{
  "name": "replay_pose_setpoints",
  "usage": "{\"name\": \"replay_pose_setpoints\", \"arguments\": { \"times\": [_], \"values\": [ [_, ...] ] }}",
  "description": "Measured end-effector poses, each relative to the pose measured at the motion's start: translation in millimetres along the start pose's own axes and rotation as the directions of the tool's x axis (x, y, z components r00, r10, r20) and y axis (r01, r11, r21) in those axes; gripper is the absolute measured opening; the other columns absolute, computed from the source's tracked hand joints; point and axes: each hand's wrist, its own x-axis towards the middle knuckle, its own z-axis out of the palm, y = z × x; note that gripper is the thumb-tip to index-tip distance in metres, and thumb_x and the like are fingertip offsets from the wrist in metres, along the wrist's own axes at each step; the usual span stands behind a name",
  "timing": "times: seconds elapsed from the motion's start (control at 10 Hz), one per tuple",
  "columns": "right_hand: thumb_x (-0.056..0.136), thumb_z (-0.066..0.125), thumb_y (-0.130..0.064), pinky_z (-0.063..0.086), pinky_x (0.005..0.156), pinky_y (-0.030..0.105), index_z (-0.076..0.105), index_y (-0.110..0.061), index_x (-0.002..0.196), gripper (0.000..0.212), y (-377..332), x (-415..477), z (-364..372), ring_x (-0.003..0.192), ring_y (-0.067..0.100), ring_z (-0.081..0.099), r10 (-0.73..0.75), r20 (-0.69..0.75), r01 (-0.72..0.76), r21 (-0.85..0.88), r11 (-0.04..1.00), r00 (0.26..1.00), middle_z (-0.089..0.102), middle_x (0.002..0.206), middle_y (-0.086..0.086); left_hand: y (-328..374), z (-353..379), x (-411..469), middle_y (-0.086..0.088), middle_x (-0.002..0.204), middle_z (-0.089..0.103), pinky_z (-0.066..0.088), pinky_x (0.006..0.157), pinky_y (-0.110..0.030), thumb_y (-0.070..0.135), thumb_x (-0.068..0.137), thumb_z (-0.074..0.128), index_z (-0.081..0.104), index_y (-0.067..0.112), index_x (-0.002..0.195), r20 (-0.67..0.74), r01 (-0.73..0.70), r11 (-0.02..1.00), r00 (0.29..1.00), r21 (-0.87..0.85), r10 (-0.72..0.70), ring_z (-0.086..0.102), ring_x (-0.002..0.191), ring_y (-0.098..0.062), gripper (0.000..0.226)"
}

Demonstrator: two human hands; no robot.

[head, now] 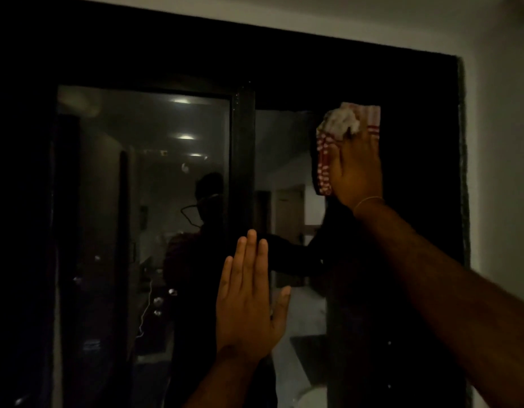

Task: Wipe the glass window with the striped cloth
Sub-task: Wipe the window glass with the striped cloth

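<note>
A dark glass window (pixel 290 160) in a black frame fills the view and mirrors the dim room. My right hand (pixel 357 169) is raised high and presses a red-and-white striped cloth (pixel 325 160) flat against the upper part of the right pane. The cloth bunches above and to the left of my fingers. My left hand (pixel 249 295) lies lower with its palm on the glass beside the central black upright (pixel 243 160), fingers straight and close together, holding nothing.
A pale wall (pixel 499 172) borders the window frame on the right and along the top. The left pane (pixel 143 187) reflects ceiling lights and a person's dark outline. The light is very low.
</note>
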Motion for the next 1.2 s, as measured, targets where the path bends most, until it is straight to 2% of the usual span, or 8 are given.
{"name": "replay_pose_setpoints", "arguments": {
  "times": [0.1, 0.3, 0.4, 0.5, 0.6, 0.9, 1.1, 1.2],
  "values": [
    [0.115, 0.026, -0.039, 0.022, 0.137, 0.054, 0.044, 0.001, 0.164, 0.066, -6.0, -26.4, 3.8, 0.160, 0.045, 0.038, 0.082, 0.003, -0.082, -0.005, 0.997, 0.997, 0.042, 0.170, 0.028, -1.7, 0.8, -1.3, -0.009, 0.189, 0.006, 0.000, 0.142, -0.040, 0.059, 0.113, 0.023, 0.004, 0.015, 0.179, -0.013, -0.003, 1.000, 1.000, 0.006, 0.003, 0.005, 0.175, -0.024, 0.081],
    [0.112, 0.036, -0.038, 0.007, 0.140, 0.049, 0.021, -0.011, 0.175, 0.070, -23.1, -249.9, 22.0, 0.173, 0.031, 0.007, -0.166, 0.133, 0.160, 0.053, 0.986, 0.977, 0.016, 0.184, 0.010, -1.9, 4.0, -2.3, -0.009, 0.189, 0.005, 0.002, 0.142, -0.043, 0.060, 0.113, 0.019, 0.006, 0.015, 0.179, -0.009, -0.012, 1.000, 1.000, 0.025, 0.012, 0.006, 0.175, -0.026, 0.081],
    [0.114, 0.016, -0.055, -0.004, 0.140, 0.035, 0.047, -0.016, 0.166, 0.072, -10.9, -382.7, 26.0, 0.172, 0.018, -0.005, -0.197, 0.321, 0.232, -0.075, 0.970, 0.926, 0.037, 0.178, 0.006, -2.0, 2.8, -2.2, -0.009, 0.189, 0.002, 0.001, 0.142, -0.044, 0.060, 0.114, 0.015, 0.007, 0.013, 0.179, -0.001, 0.001, 0.998, 1.000, 0.056, -0.001, 0.004, 0.175, -0.026, 0.081],
    [0.116, 0.015, -0.045, -0.001, 0.138, 0.041, 0.029, -0.007, 0.171, 0.068, -2.5, -420.9, 24.3, 0.172, 0.027, -0.008, -0.176, 0.352, 0.265, -0.224, 0.938, 0.919, 0.029, 0.180, 0.018, -1.0, 3.4, -1.9, -0.009, 0.189, 0.000, 0.001, 0.142, -0.044, 0.060, 0.114, 0.016, 0.007, 0.014, 0.179, -0.003, 0.002, 0.999, 1.000, 0.048, -0.002, 0.002, 0.175, -0.026, 0.080],
    [0.115, 0.032, -0.047, 0.007, 0.140, 0.051, 0.017, -0.006, 0.174, 0.074, -15.8, -361.4, 27.0, 0.172, 0.034, 0.008, -0.093, 0.173, 0.100, -0.035, 0.994, 0.981, 0.011, 0.184, 0.013, -1.7, 4.3, -0.9, -0.009, 0.189, 0.002, 0.004, 0.142, -0.046, 0.060, 0.113, 0.017, 0.007, 0.015, 0.179, -0.022, -0.003, 1.000, 1.000, 0.031, 0.003, 0.002, 0.175, -0.026, 0.080],
    [0.107, 0.028, -0.065, 0.021, 0.137, 0.054, 0.045, -0.006, 0.165, 0.085, -16.9, -45.8, 0.5, 0.165, 0.042, 0.029, 0.102, 0.057, -0.104, 0.035, 0.994, 0.993, 0.038, 0.174, 0.024, 0.2, 1.6, -2.6, -0.012, 0.188, 0.005, 0.002, 0.142, -0.045, 0.055, 0.113, 0.026, 0.010, 0.012, 0.178, -0.026, 0.016, 1.000, 1.000, -0.012, -0.016, 0.001, 0.175, -0.025, 0.080],
    [0.111, 0.045, -0.058, 0.016, 0.138, 0.057, 0.037, -0.010, 0.170, 0.077, -62.4, -82.4, 14.8, 0.169, 0.039, 0.022, -0.248, 0.055, 0.246, 0.034, 0.969, 0.967, 0.030, 0.179, 0.021, 2.1, -0.6, -3.5, -0.014, 0.188, 0.009, 0.005, 0.142, -0.047, 0.057, 0.113, 0.019, 0.015, 0.009, 0.177, -0.046, 0.011, 0.997, 0.999, -0.078, -0.014, 0.005, 0.175, -0.028, 0.080],
    [0.100, 0.064, -0.056, 0.002, 0.140, 0.052, 0.028, -0.008, 0.173, 0.095, -61.3, -184.9, 21.3, 0.172, 0.035, 0.007, -0.470, 0.134, 0.447, 0.169, 0.878, 0.872, 0.014, 0.183, 0.019, 0.3, 1.6, -4.0, -0.013, 0.188, 0.009, 0.007, 0.142, -0.049, 0.055, 0.114, 0.021, 0.015, 0.009, 0.177, -0.057, 0.001, 0.997, 0.998, -0.080, -0.006, 0.006, 0.175, -0.028, 0.079]
  ]
}}
